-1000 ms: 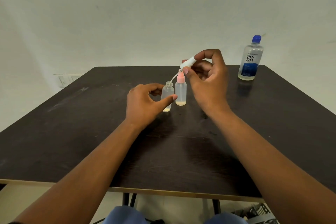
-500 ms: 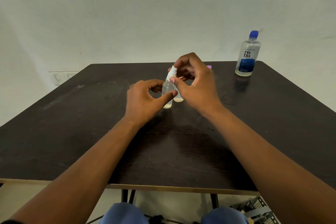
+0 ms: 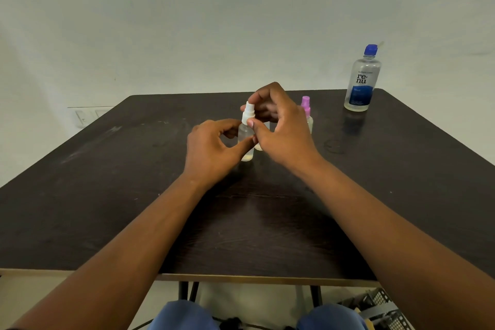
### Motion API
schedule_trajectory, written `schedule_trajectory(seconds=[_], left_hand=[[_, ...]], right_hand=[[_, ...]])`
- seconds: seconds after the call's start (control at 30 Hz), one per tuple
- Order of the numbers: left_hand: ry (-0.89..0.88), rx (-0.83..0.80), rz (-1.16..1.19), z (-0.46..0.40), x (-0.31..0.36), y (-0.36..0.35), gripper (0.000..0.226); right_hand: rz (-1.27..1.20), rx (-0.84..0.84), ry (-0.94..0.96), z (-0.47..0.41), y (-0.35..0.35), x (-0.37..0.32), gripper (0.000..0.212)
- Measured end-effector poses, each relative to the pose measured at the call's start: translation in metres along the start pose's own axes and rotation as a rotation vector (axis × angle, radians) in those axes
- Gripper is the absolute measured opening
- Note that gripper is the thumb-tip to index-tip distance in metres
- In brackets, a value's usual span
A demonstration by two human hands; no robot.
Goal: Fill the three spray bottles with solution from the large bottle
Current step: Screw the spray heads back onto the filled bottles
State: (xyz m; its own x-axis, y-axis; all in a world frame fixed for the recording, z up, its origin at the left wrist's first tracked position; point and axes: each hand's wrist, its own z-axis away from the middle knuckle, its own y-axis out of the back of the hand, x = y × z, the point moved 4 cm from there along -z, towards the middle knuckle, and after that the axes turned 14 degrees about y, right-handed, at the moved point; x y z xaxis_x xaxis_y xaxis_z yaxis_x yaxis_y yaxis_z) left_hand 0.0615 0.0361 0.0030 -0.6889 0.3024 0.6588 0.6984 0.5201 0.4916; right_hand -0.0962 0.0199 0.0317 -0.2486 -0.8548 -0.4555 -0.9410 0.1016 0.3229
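Observation:
A small clear spray bottle stands mid-table with a little yellowish liquid at its bottom. My left hand grips its body between thumb and fingers. My right hand pinches the white spray cap that sits on the bottle's neck. A second small bottle stands right behind, mostly hidden by my right hand. A third small bottle with a purple spray cap stands past my right hand. The large clear bottle with a blue cap and blue label stands at the far right corner.
The dark table runs to a pale wall at the back. A faint ring mark shows on the tabletop near the large bottle. A wire basket sits on the floor at lower right.
My right hand brought the white spray cap down from above the pink-capped bottle and set it onto the open bottle that my left hand holds. The purple-capped bottle came into sight.

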Motion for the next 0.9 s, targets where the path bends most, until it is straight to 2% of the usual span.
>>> schedule_trajectory(seconds=[0.37,0.57,0.77,0.9], left_hand=[[0.002,-0.005,0.004,0.002,0.004,0.0,0.042],[0.005,-0.007,0.026,0.002,0.006,0.002,0.048],[-0.03,0.006,0.005,0.004,0.008,0.001,0.046],[-0.03,0.011,-0.005,0.004,0.007,0.001,0.046]], right_hand=[[0.195,0.051,0.06,0.002,0.001,-0.002,0.036],[0.08,0.072,0.051,0.001,0.002,-0.004,0.022],[0.17,0.112,0.044,0.004,0.008,-0.016,0.025],[0.118,0.083,0.038,0.002,0.005,-0.008,0.025]])
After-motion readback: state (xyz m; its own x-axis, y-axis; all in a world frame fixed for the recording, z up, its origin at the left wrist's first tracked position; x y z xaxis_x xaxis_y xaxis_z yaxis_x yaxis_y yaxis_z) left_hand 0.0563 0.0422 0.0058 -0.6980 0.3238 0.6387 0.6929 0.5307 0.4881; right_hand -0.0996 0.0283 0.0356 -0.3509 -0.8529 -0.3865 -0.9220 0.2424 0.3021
